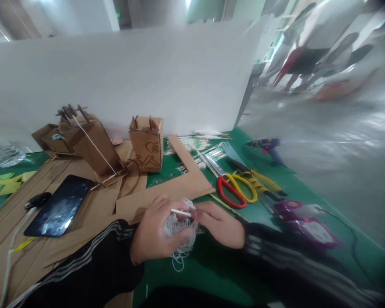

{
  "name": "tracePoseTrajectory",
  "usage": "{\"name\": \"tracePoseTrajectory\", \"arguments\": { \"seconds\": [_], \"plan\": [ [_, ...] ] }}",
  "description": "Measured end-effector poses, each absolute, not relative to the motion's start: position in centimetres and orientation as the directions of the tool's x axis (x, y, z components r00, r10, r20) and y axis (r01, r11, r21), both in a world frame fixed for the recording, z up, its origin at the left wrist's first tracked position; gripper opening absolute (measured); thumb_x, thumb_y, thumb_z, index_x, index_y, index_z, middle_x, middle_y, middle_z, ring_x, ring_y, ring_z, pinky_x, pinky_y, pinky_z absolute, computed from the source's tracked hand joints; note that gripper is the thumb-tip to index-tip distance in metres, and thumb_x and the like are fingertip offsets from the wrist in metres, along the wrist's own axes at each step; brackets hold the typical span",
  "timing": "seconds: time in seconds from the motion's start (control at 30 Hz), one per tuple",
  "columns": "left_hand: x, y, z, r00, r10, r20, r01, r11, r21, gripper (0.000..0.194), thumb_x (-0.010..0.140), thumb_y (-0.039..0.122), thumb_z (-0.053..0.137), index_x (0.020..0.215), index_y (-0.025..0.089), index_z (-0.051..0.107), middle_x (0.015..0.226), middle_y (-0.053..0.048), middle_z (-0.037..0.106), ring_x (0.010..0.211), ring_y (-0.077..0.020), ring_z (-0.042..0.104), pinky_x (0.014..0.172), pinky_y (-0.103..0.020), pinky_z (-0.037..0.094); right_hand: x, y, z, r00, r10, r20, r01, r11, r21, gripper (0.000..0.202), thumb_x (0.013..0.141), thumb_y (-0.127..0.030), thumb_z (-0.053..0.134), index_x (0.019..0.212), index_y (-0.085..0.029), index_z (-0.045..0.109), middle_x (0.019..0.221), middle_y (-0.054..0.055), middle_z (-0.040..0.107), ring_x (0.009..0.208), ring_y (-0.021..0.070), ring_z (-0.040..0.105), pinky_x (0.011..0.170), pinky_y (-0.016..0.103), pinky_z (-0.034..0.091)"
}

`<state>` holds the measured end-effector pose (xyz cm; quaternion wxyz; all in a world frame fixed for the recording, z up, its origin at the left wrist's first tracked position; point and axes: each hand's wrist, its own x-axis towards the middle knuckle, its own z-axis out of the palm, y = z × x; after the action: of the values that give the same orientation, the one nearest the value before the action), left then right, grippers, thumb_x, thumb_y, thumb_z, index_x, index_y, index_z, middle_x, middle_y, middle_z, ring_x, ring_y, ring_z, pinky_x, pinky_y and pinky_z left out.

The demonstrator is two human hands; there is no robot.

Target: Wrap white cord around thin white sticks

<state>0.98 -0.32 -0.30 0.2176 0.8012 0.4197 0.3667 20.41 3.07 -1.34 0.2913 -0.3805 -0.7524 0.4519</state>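
Observation:
My left hand is curled around a loose tangle of white string, with loops hanging below the fingers. A short pale stick lies across the top of the tangle, between my two hands. The fingertips of my right hand are pinched together at the stick's right end and the string beside it. Just what the right fingertips grip is partly hidden. Both hands are above the green tabletop, close to its near edge.
Scissors, pliers, a glue gun and a purple power strip lie at the right. Cardboard boxes, an L-shaped cardboard piece and a phone are further left. A white partition stands behind; people are beyond.

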Motion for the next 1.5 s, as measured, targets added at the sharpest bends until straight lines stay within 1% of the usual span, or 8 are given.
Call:
{"name": "tracePoseTrajectory", "arguments": {
  "seconds": [0.3, 0.53, 0.77, 0.97, 1.03, 1.2, 1.4, 1.5],
  "plan": [
    [0.9, 0.8, -1.7, 0.313, 0.873, 0.374, 0.425, -0.481, 0.767, 0.009, 0.083, 0.026, 0.065, 0.088, 0.022, 0.071, 0.089, -0.003, 0.072, 0.088, -0.0185, 0.063, 0.082, -0.031, 0.047, 20.1, 3.5, -0.8, -0.649, 0.76, 0.041, 0.294, 0.3, -0.907, 0.039, 0.095, -0.032, 0.035, 0.065, -0.015, 0.054, 0.059, -0.001, 0.054, 0.054, 0.0103, 0.05, 0.055, 0.022, 0.041],
    [-2.4, 1.7, 1.6, 0.252, 0.928, 0.273, 0.467, -0.364, 0.806, 0.011, 0.086, 0.028, 0.062, 0.087, 0.022, 0.071, 0.085, -0.002, 0.074, 0.079, -0.0171, 0.067, 0.073, -0.026, 0.051, 20.7, 5.1, -0.9, -0.288, 0.954, 0.08, 0.44, 0.206, -0.874, 0.041, 0.092, -0.026, 0.033, 0.071, -0.015, 0.066, 0.068, 0.004, 0.068, 0.065, 0.0157, 0.062, 0.063, 0.024, 0.046],
    [-4.0, 2.7, 2.1, -0.127, 0.936, 0.327, -0.054, -0.336, 0.94, 0.011, 0.085, 0.03, 0.063, 0.087, 0.02, 0.067, 0.083, -0.002, 0.07, 0.077, -0.0153, 0.065, 0.076, -0.029, 0.052, 22.3, 6.7, -0.2, -0.35, 0.934, 0.077, 0.792, 0.339, -0.508, 0.02, 0.084, -0.03, 0.051, 0.081, -0.019, 0.068, 0.074, 0.004, 0.068, 0.065, 0.0171, 0.061, 0.06, 0.026, 0.041],
    [-2.1, 2.7, 0.7, -0.104, 0.965, 0.242, -0.167, -0.257, 0.952, 0.016, 0.082, 0.032, 0.066, 0.086, 0.017, 0.066, 0.085, -0.004, 0.07, 0.077, -0.0157, 0.065, 0.075, -0.03, 0.052, 23.3, 5.8, 1.8, -0.09, 0.893, 0.44, 0.585, 0.405, -0.702, 0.024, 0.093, -0.026, 0.037, 0.1, -0.018, 0.06, 0.084, 0.006, 0.065, 0.068, 0.0177, 0.059, 0.062, 0.029, 0.045],
    [-1.6, 2.5, 0.5, -0.084, 0.968, 0.235, -0.116, -0.244, 0.963, 0.017, 0.082, 0.034, 0.066, 0.086, 0.017, 0.065, 0.086, -0.004, 0.071, 0.077, -0.0163, 0.066, 0.076, -0.03, 0.052, 23.3, 5.1, 2.6, -0.208, 0.876, 0.436, 0.422, 0.482, -0.768, 0.032, 0.097, -0.03, 0.032, 0.097, -0.018, 0.062, 0.085, 0.007, 0.066, 0.076, 0.0184, 0.062, 0.066, 0.028, 0.048],
    [-0.7, 2.1, 0.1, 0.061, 0.972, 0.229, 0.017, -0.23, 0.973, 0.015, 0.084, 0.031, 0.064, 0.086, 0.016, 0.065, 0.087, -0.005, 0.072, 0.078, -0.0165, 0.068, 0.074, -0.028, 0.052, 22.3, 3.7, 2.5, -0.651, 0.716, 0.253, 0.474, 0.644, -0.601, 0.027, 0.096, -0.03, 0.042, 0.092, -0.019, 0.066, 0.08, 0.006, 0.068, 0.074, 0.017, 0.063, 0.067, 0.026, 0.046],
    [0.1, 1.6, -0.6, 0.207, 0.978, 0.011, -0.26, 0.044, 0.965, 0.039, 0.087, 0.044, 0.056, 0.117, 0.019, 0.052, 0.106, -0.01, 0.066, 0.08, -0.0184, 0.066, 0.073, -0.035, 0.053, 21.5, 3.9, 0.4, -0.582, 0.765, 0.275, 0.583, 0.628, -0.514, 0.026, 0.097, -0.027, 0.041, 0.104, -0.018, 0.065, 0.08, 0.006, 0.07, 0.067, 0.0154, 0.063, 0.061, 0.024, 0.044],
    [0.3, 1.3, -1.2, 0.282, 0.956, -0.084, -0.206, 0.145, 0.968, 0.04, 0.089, 0.05, 0.049, 0.107, 0.016, 0.056, 0.072, -0.002, 0.061, 0.056, -0.0117, 0.056, 0.055, -0.025, 0.046, 21.5, 4.2, -0.1, -0.553, 0.761, 0.34, 0.576, 0.644, -0.504, 0.025, 0.096, -0.026, 0.043, 0.106, -0.02, 0.066, 0.086, 0.007, 0.071, 0.077, 0.017, 0.065, 0.071, 0.025, 0.047]
  ]
}}
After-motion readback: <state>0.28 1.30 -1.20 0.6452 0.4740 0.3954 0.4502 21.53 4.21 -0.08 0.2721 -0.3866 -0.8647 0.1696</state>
